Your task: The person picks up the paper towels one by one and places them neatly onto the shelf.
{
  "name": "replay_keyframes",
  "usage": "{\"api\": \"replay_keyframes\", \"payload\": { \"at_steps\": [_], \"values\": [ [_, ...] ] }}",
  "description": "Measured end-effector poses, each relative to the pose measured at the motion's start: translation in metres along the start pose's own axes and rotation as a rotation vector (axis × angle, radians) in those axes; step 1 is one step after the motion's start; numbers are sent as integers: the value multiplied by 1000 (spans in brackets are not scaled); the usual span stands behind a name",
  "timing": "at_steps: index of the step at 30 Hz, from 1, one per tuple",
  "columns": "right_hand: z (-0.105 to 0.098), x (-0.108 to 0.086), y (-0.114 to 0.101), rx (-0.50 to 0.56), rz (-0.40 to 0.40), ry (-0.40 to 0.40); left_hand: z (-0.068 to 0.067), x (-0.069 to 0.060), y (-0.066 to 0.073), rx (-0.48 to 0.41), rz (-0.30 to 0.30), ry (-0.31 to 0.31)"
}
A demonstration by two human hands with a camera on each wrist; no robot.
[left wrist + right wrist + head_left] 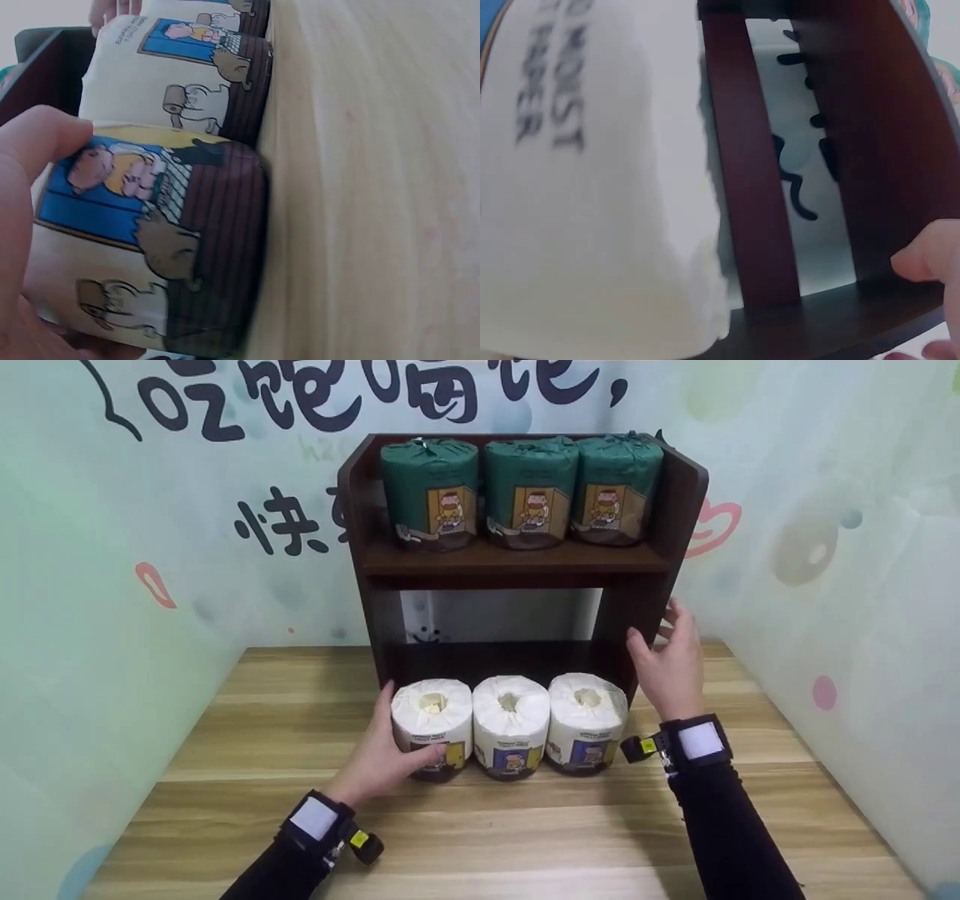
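Note:
Three white wrapped rolls stand upright in a row in front of the dark wooden shelf [517, 559]. My left hand [382, 761] curls round the left white roll [420, 739], thumb on its printed front; the left wrist view shows the hand [30, 161] on that roll [217, 240] from close by. Beside it are the middle white roll [510, 739] and the right white roll [589, 739]. My right hand [675, 667] grips the shelf's right side panel, thumb at the front edge and fingers on the outer side, partly hidden.
Three green wrapped rolls [431, 472] stand on the shelf's upper level. The shelf rests on a wood-grain table [525, 840] against a patterned wall [247, 600]. In the right wrist view, a white roll [607, 225] fills the left side.

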State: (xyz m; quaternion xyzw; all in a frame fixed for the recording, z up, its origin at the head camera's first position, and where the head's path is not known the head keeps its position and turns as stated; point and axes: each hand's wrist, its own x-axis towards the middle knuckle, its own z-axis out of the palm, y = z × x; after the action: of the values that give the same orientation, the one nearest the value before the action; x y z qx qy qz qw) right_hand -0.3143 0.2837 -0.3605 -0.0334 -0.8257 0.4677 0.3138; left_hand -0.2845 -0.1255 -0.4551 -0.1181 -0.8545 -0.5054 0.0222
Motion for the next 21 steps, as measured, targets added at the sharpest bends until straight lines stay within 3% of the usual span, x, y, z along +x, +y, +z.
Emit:
{"api": "replay_keyframes", "payload": {
  "at_steps": [3,8,14,21],
  "values": [
    [1,1,4,-34,1,-29,-1,0,-5,-56,-2,-24],
    [2,2,10,-57,16,-8,-3,0,-7,-105,15,-60],
    [5,3,15,-52,30,-14,-2,1,-7,-99,35,-13],
    [4,5,24,-69,3,10,0,1,-6,-68,15,28]
  ]
}}
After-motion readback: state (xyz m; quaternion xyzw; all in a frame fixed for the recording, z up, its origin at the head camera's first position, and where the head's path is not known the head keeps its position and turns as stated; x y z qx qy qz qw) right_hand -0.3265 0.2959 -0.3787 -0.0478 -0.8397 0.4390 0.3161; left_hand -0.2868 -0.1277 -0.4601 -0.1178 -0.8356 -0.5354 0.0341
